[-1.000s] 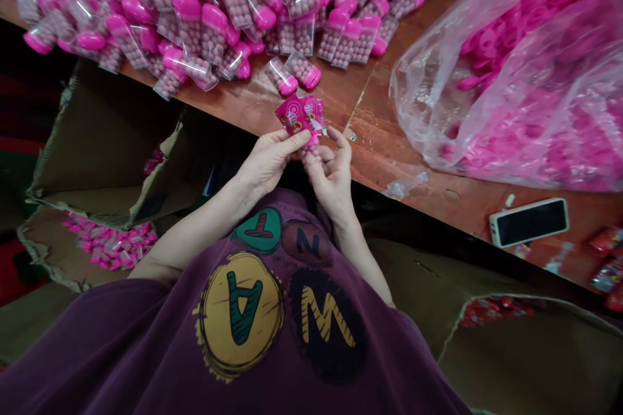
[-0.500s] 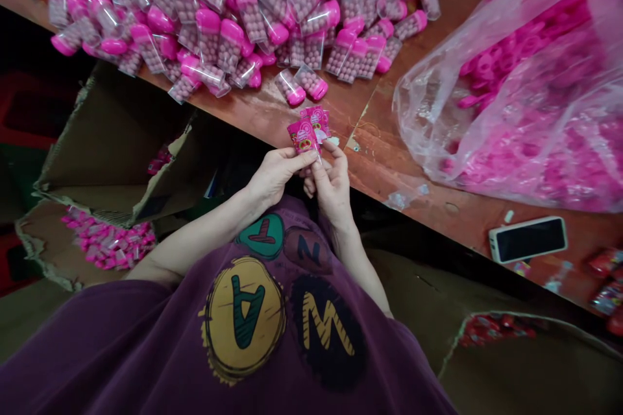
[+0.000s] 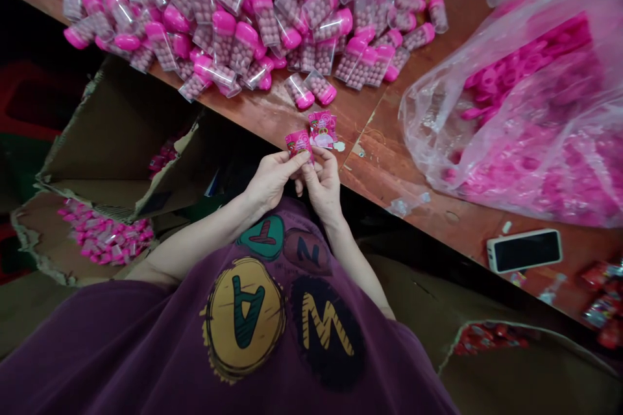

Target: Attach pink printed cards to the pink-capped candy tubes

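At the near edge of a reddish-brown wooden table (image 3: 370, 175), a person's left hand (image 3: 268, 180) clamps a small, pink, printed foil-like sachet (image 3: 298, 141) between thumb and fingers. The right hand (image 3: 325, 188), fingers curled close together, meets the sachet's lower end; whether it grips cannot be told. A second pink printed sachet (image 3: 323, 126) sits at the table's edge, just beyond the right fingertips. Clear plastic bottles of pink beads with bright pink caps (image 3: 242, 48) lie heaped across the table's far left.
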Tool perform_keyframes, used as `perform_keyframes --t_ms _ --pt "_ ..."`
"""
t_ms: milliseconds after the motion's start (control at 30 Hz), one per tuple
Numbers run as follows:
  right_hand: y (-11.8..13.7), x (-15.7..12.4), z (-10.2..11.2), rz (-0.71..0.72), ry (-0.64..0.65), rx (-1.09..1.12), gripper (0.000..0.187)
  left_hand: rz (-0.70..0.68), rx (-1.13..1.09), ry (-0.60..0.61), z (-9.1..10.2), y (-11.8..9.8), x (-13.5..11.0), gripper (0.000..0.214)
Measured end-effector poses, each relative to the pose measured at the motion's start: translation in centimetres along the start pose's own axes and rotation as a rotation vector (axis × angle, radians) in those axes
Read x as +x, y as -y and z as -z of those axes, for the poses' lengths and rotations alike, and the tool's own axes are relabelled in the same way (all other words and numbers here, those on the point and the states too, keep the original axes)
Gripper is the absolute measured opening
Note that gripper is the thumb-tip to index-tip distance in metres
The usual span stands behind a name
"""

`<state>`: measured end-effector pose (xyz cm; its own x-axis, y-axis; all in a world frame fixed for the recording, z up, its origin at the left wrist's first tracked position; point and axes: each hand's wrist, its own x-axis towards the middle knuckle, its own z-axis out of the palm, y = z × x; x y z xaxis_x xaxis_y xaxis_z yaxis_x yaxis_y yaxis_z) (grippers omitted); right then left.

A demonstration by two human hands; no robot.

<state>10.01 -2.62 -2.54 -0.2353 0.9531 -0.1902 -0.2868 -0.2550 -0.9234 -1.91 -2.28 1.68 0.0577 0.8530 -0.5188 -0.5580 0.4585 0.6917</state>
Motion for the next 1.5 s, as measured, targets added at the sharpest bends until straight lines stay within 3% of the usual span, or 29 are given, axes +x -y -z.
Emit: perform_keyframes --t_ms 133,200,267,400,467,533,600,667,733,833,967,1067,1133,1267,1333,1500 --pt "-0.3 0.7 -1.3 -0.052 0.111 -0.057 0.058 0.005 -0.021 -0.044 1.4 -0.9 -0.2 0.045" --pt "0.2 1.3 -1.6 -0.026 0.19 -0.174 0.057 -0.051 -0.036 -0.123 3.4 -2.2 -0.5 0.044" --pt "1.3 2.4 -1.3 0.071 0.195 -0.368 0.045 -0.179 -0.079 -0.268 6.5 -3.9 -1.0 0.039" --pt "4.8 7.1 1.2 0.292 -0.062 -0.685 0.025 -0.36 -0.295 -0.774 13.6 -7.0 -1.9 0.039" --pt "6.4 10.1 2.3 0.373 -0.17 -0.844 0.022 -0.294 -0.272 -0.895 15.1 -7.3 -1.8 0.036" --pt "7.3 12.6 2.4 0.41 -0.177 -1.008 0.021 -0.303 -0.182 -0.875 14.1 -6.5 -1.1 0.03" --pt "7.5 14.3 1.3 0.384 -0.049 -1.204 0.02 -0.325 -0.085 -0.761 11.2 -5.1 -0.1 0.013" --pt "7.2 15.1 -0.5 0.339 0.081 -1.397 0.019 -0.407 0.2 -0.513 7.7 -3.6 0.7 0.016" --pt "6.8 15.3 -2.0 0.304 0.166 -1.5 0.024 -0.399 0.419 -0.252 4.8 -2.6 1.3 0.016" --pt "7.1 15.6 -1.6 0.32 0.233 -1.422 0.034 -0.528 0.68 -0.074 2.6 -2.2 2.4 0.015" --pt "8.8 16.7 2.7 0.423 0.052 -1.226 0.035 -0.747 0.95 -0.059 2.3 -2.8 5.1 0.019" --pt "9.8 16.9 4.8 0.347 -0.007 -1.259 0.028 -0.833 1.11 -0.109 2.2 -3.6 7.5 0.022" --pt "9.9 16.4 4.8 0.241 0.025 -1.359 0.023 -0.877 1.229 -0.153 1.7 -4.2 9.2 0.023" --pt "9.0 15.6 3.3 0.068 0.06 -1.563 0.032 -0.897 1.448 -0.152 0.6 -5.5 12.0 0.029" --pt "8.6 15.5 3.0 0.088 0.064 -1.561 0.034 -0.883 1.531 -0.106 0.2 -6.1 12.9 0.033" --pt "9.2 14.1 4.9 0.326 0.073 -1.346 0.039 -0.924 1.582 0.021 -1.1 -7.1 12.7 0.039"
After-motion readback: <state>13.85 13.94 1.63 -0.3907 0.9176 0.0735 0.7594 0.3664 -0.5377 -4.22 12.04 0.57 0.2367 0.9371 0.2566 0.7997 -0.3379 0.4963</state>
